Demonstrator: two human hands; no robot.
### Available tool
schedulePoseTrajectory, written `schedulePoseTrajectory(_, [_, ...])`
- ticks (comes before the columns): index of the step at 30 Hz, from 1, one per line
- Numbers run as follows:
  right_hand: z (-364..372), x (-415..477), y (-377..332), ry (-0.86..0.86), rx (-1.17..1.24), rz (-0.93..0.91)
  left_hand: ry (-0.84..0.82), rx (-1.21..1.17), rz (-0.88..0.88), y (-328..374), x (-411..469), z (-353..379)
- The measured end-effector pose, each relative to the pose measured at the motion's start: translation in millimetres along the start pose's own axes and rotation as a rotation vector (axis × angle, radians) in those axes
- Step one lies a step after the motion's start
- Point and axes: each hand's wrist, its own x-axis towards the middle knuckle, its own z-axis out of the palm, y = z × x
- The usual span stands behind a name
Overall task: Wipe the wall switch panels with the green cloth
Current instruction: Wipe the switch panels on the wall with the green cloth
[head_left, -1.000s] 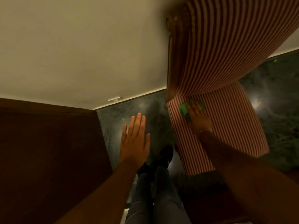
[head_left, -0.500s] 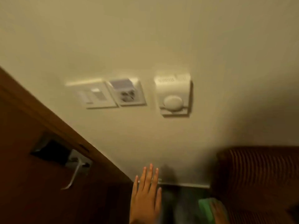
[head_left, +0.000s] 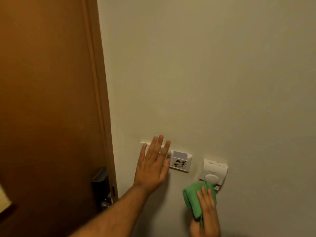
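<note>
Three white panels sit in a row low on the cream wall. My left hand [head_left: 153,164] is flat and open, fingers spread, covering most of the leftmost switch panel [head_left: 145,142]. The middle key-card panel [head_left: 180,162] holds a white card and shows black scribbles. At the right is a thermostat [head_left: 214,172] with a round dial. My right hand [head_left: 207,212] holds the folded green cloth [head_left: 194,198] against the wall just below the thermostat, and the cloth's top edge touches the thermostat's underside.
A brown wooden door [head_left: 47,100] with its frame fills the left side, close to the panels. Its dark electronic lock and metal handle [head_left: 102,187] sit at lower left. Bare wall extends above and to the right.
The view swung up from the floor and striped chair to the wall. My right hand rose with the cloth to just under the thermostat. My left hand rose onto the leftmost panel.
</note>
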Motion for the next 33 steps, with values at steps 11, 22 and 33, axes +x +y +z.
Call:
schedulePoseTrajectory(11, [54.8,23.4,-15.2,-0.025,0.052,0.070,0.194,-0.163,0.053,-14.2,129.5,23.9])
schedulePoseTrajectory(22, [100.3,10.0,22.8,-0.015,-0.082,0.047,0.341,-0.106,0.213,-29.1,137.5,63.6])
schedulePoseTrajectory(33, [144.5,10.4,-9.3,-0.019,-0.053,-0.003,0.357,-0.182,0.150,-27.9,137.5,62.3])
